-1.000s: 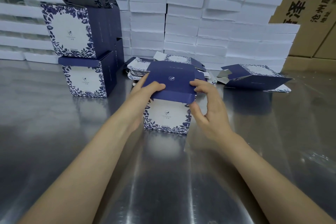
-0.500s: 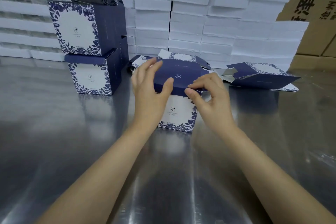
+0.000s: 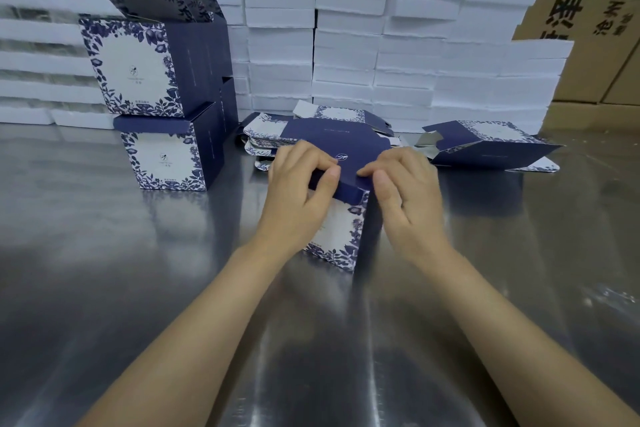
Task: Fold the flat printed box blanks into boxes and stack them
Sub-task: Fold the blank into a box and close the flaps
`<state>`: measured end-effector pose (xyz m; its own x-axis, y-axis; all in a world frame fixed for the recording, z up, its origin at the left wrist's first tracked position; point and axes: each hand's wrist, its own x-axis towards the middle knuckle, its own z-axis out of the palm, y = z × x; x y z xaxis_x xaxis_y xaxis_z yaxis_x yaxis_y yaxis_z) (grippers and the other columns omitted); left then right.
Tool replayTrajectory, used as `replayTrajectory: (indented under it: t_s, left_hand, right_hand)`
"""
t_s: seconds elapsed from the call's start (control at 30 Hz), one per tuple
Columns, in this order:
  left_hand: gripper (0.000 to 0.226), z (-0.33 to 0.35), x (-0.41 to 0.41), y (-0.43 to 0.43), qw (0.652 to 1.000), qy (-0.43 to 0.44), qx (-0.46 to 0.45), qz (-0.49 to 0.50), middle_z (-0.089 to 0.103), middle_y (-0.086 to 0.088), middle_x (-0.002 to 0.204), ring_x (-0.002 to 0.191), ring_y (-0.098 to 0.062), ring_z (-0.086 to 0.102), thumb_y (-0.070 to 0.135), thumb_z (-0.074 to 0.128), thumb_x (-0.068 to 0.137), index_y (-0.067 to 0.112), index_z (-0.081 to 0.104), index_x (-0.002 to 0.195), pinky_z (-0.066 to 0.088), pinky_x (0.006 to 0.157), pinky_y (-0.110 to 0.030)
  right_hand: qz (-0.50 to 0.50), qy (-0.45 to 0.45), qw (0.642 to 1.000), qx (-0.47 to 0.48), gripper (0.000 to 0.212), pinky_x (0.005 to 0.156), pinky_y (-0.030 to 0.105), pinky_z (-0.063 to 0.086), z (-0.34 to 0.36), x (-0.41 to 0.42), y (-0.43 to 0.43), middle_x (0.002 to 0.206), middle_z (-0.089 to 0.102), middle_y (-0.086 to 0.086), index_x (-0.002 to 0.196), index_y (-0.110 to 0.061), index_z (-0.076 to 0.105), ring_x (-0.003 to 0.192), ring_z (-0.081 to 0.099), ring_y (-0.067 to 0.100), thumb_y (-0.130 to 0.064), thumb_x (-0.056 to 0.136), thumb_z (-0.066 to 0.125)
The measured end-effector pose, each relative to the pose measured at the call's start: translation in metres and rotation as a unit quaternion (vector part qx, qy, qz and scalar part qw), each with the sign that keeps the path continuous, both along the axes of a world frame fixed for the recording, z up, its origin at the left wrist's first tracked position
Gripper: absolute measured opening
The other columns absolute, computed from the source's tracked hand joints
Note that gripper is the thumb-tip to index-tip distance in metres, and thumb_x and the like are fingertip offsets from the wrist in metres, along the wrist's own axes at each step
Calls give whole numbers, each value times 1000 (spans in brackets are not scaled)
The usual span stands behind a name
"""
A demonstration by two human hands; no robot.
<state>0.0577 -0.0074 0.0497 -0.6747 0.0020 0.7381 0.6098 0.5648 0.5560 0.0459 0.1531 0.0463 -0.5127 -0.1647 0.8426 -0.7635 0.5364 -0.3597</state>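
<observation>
Fingers of the left hand [image 3: 299, 191] curl over the navy lid [image 3: 349, 149] of the box [image 3: 341, 236], with the thumb pressing on the lid's front tuck flap. The right hand [image 3: 407, 191] pinches the same front edge at the box's right corner, fingertips on top and thumb down the side. The two hands nearly meet at mid-edge. The box stands upright on the steel table [image 3: 104, 270], its white floral face toward the camera. At twelve o'clock, just behind it, lies a pile of flat blanks [image 3: 266, 140]. At two o'clock a half-opened box [image 3: 485, 149] lies on its side. At ten o'clock two folded boxes are stacked: the lower box [image 3: 166, 159] is closed, and the upper box [image 3: 138, 69] has its flaps raised. Along the back stand white stacks [image 3: 346, 45] and brown cartons [image 3: 595, 10].
</observation>
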Motion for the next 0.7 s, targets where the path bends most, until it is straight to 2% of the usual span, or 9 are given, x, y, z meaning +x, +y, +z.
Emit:
replayTrajectory:
  t_s: [0.13,0.23,0.33,0.43,0.5,0.53,0.6,0.67,0.7]
  left_hand:
    - [33,-5,1,1,999,0,31,31,57,5,98,104,-12,43,43,46,86,11,56,85,36,96,-36]
    - [21,-5,1,6,997,-16,75,19,55,3,98,103,-12,40,32,49,82,12,54,84,36,96,-38]
    - [11,-2,0,11,995,-21,100,19,55,4,95,103,-14,42,18,49,79,9,54,80,35,97,-43]
    - [18,-5,4,10,996,0,88,21,56,4,99,106,-14,43,27,49,85,11,56,82,36,98,-45]
    - [38,-12,6,11,999,12,37,28,54,-1,114,119,-17,39,43,49,86,8,59,96,33,104,-48]
    - [53,-16,8,13,1000,2,-2,31,49,-5,126,131,-20,31,53,51,82,7,57,107,28,110,-52]
    - [83,-24,8,19,995,-37,-80,44,25,-9,151,148,-20,0,70,56,70,9,47,127,10,117,-59]
    - [97,-32,6,25,990,-57,-114,68,-8,-6,159,145,-17,-26,71,66,64,18,34,138,2,118,-58]
    - [99,-34,5,26,989,-64,-107,76,-21,-1,158,142,-16,-33,65,73,63,24,28,141,1,119,-53]
  right_hand:
    - [21,75,996,39,36,81,33,37,-6,6,-9,90,60,5,90,-3,69,87,54,20,-24,95,40]
    - [5,103,995,8,50,76,34,36,-7,-2,-15,83,60,5,77,-1,66,81,52,20,-29,101,33]
    - [-41,93,994,-30,42,83,35,36,-8,-19,-13,85,64,5,71,-4,64,84,55,19,-24,96,37]
    - [-79,20,992,-97,36,90,31,37,-16,-30,1,102,64,6,85,-5,68,99,57,21,-21,95,37]
    - [-52,-26,992,-109,32,98,27,38,-27,-31,8,118,57,8,104,-6,65,114,52,21,-19,98,36]
    - [-36,-56,992,-112,32,103,26,36,-32,-30,10,126,53,7,114,-9,60,120,49,19,-18,99,35]
    - [-17,-108,986,-122,34,108,31,33,-36,-28,11,131,48,5,125,-15,53,126,43,18,-20,99,31]
    - [-1,-139,980,-143,34,109,38,33,-34,-28,10,130,47,3,124,-21,51,125,43,17,-21,97,32]
    - [13,-153,975,-157,32,109,40,33,-31,-28,10,129,48,2,122,-24,51,123,44,17,-20,95,33]
